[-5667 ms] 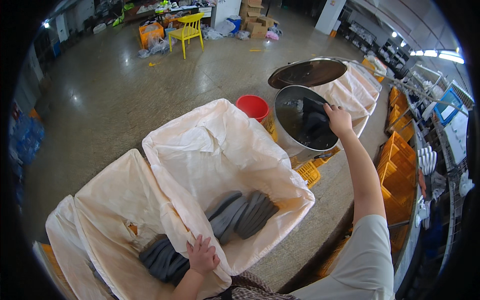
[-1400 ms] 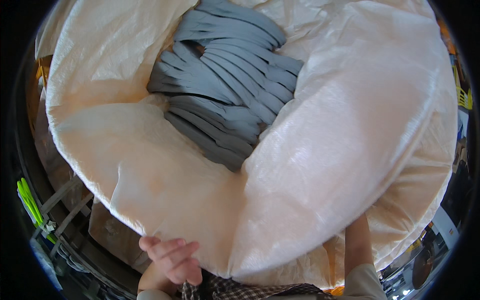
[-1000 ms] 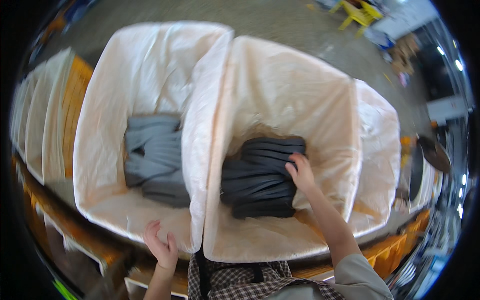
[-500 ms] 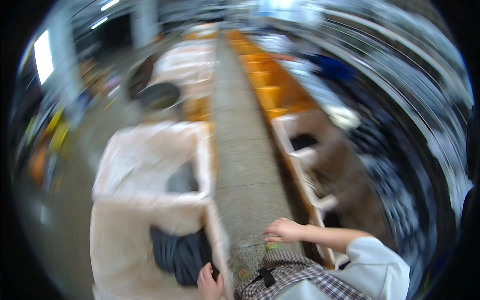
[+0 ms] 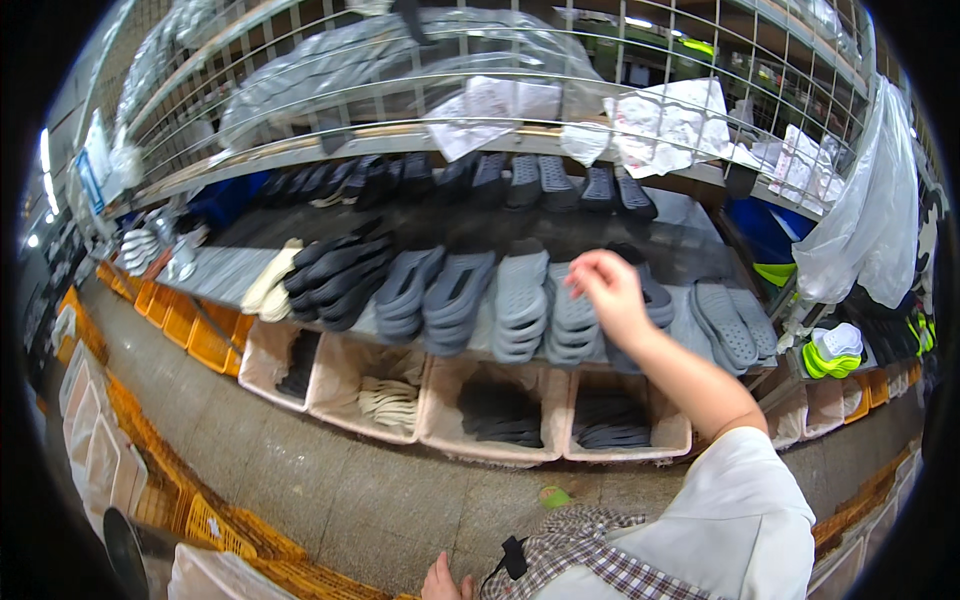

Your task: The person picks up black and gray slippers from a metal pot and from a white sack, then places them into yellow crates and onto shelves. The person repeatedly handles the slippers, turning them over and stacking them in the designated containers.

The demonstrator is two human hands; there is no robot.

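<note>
My right hand (image 5: 606, 290) reaches over the workbench with its fingers spread slightly and nothing visible in them. Below and beside it stand stacks of light grey perforated soles (image 5: 520, 305), with a darker grey pair (image 5: 654, 298) partly hidden behind the hand and wrist. I cannot tell whether the fingertips touch the nearest stack (image 5: 572, 325). Down at the lower edge, my left hand (image 5: 445, 580) hangs beside my checked apron, fingers apart and holding nothing.
Darker soles (image 5: 460, 298), black ones (image 5: 345, 270) and a cream pair (image 5: 272, 285) line the bench (image 5: 220, 275). Lined bins (image 5: 430, 412) containing soles stand underneath. A wire grid (image 5: 480, 60) rises behind. Orange crates (image 5: 210, 525) stand at lower left.
My view has turned from the aisle and bins to the bench of soles. My right hand has risen from near my apron to above the stacks; my left has left the bin's side.
</note>
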